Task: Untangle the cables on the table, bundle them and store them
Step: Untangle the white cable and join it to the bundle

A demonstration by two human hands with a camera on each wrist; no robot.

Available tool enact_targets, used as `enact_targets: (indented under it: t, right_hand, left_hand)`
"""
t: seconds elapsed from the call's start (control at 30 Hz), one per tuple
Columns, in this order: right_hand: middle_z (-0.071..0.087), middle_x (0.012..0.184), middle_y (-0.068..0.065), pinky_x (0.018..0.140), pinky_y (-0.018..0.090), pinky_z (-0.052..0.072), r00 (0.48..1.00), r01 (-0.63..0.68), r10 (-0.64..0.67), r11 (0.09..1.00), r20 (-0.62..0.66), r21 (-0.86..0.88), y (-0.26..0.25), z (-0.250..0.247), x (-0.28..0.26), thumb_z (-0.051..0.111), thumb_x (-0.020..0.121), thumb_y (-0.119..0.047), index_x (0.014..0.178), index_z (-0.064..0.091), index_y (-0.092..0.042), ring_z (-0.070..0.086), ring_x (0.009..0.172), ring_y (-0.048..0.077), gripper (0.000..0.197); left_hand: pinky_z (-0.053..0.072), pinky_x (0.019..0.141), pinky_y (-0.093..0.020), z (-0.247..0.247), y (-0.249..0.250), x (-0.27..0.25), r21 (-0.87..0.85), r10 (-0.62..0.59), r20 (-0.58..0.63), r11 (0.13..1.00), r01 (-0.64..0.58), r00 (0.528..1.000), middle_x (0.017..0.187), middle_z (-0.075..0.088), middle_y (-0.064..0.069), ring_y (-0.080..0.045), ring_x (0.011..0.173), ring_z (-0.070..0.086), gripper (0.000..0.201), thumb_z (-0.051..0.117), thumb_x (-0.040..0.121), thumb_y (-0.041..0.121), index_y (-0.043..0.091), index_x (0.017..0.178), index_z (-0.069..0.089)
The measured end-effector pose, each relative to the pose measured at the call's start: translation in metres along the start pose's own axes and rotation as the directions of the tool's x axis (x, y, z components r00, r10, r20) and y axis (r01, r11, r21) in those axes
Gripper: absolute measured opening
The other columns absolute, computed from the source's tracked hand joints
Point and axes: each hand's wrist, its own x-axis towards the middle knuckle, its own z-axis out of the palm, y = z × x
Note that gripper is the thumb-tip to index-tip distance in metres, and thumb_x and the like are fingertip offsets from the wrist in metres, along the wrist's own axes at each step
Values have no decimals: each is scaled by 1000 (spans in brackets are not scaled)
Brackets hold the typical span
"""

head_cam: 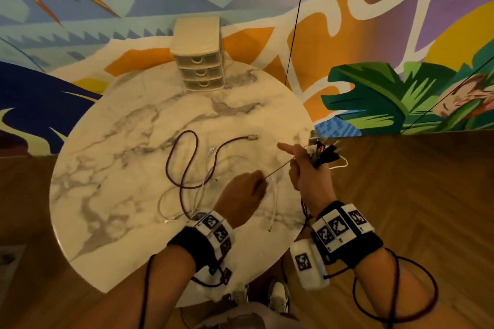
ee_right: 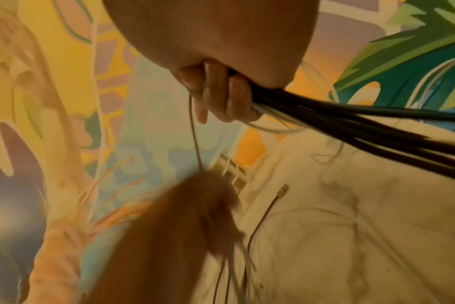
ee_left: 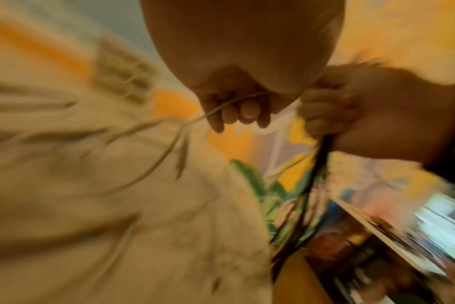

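A purple braided cable (head_cam: 184, 165) snakes across the round marble table (head_cam: 133, 125), its USB plug (head_cam: 252, 137) pointing right. Thin white cables (head_cam: 173, 203) lie tangled under and beside it. My right hand (head_cam: 302, 165) grips a bundle of black and white cables (ee_right: 351, 123) at the table's right edge, index finger pointing left. My left hand (head_cam: 248, 189) pinches a thin white cable (head_cam: 278, 168) that runs taut up to the right hand. In the left wrist view the fingers (ee_left: 237, 111) curl round that thin cable (ee_left: 221, 107).
A small beige three-drawer organiser (head_cam: 199, 57) stands at the table's far edge, drawers closed. A painted mural wall rises behind, and wooden floor (head_cam: 401, 181) lies to the right. A black cord (head_cam: 296, 19) hangs down near the table's far right.
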Motion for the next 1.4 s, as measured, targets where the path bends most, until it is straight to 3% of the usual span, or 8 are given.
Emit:
enact_targets:
  t: [0.27, 0.53, 0.7, 0.77, 0.87, 0.97, 1.1, 1.4]
  right_hand:
    - [24, 46, -5, 42, 27, 12, 979, 153, -137, 983, -151, 101, -25, -18, 6, 40, 100, -37, 99, 73, -14, 17, 41, 9, 40]
    - [26, 45, -5, 41, 25, 15, 953, 196, -170, 977, -251, 82, -33, -29, 5, 40, 100, -40, 91, 74, -17, 19, 39, 9, 42]
    - [28, 40, -7, 38, 21, 19, 957, 188, -183, 982, -226, 3, -27, -44, 1, 38, 101, -37, 88, 73, -15, 22, 36, 8, 44]
    - [28, 40, -9, 37, 18, 20, 963, 166, -166, 986, -211, -15, -25, -53, -5, 38, 101, -35, 87, 73, -15, 22, 35, 5, 43]
    - [29, 42, -11, 38, 15, 22, 964, 141, -152, 988, -216, -65, -19, -70, -15, 39, 101, -35, 91, 73, -13, 23, 37, 4, 42]
    - [52, 52, -5, 44, 16, 32, 962, 132, -152, 986, -225, -102, -17, -94, -27, 41, 100, -38, 94, 73, -14, 42, 45, 7, 40]
    - [51, 55, -3, 45, 22, 32, 938, 109, -128, 991, -322, -75, -19, -134, -38, 46, 97, -37, 79, 70, -21, 41, 44, 8, 34]
    - [28, 40, -4, 43, 29, 13, 934, 76, -135, 980, -331, -184, -1, -238, -87, 43, 95, -49, 79, 74, -9, 18, 36, 14, 54]
  left_hand:
    - [45, 81, -45, -48, -111, 27, 145, -159, -372, 963, 226, 915, 97, 61, -18, -36, 92, 55, 33, 39, 94, 25, 2, 92, 64]
    - [44, 83, -38, -35, -84, 3, 70, -211, 101, 976, 205, 972, 99, 66, -10, -26, 93, 59, 37, 38, 96, 34, 9, 97, 65]
    - [41, 88, -29, -22, -34, -1, 329, -301, 704, 941, 80, 643, 112, 63, -3, -19, 100, 56, 37, 48, 92, 50, 18, 106, 60]
    - [38, 97, -29, -19, -5, 10, 301, -203, 665, 954, -9, 718, 131, 50, -1, -17, 114, 51, 56, 52, 88, 54, 20, 131, 46]
    - [39, 78, -13, -15, 59, 30, -125, 135, 403, 988, -92, 905, 128, 49, 3, 7, 83, 49, 60, 60, 86, 46, 24, 137, 38]
    - [40, 55, -6, -6, 125, 47, -474, 320, 277, 866, -162, 906, 94, 57, 16, 12, 58, 53, 37, 56, 94, 21, 22, 129, 46]
    - [40, 50, -20, 9, 164, 67, -421, 414, 206, 855, -302, 887, 70, 58, 8, -3, 52, 53, 15, 49, 95, 12, 6, 101, 62]
    - [53, 55, -44, 80, 103, 118, -214, 19, -47, 976, -29, 999, 63, 60, -13, -29, 56, 59, 21, 48, 90, 21, 9, 74, 54]
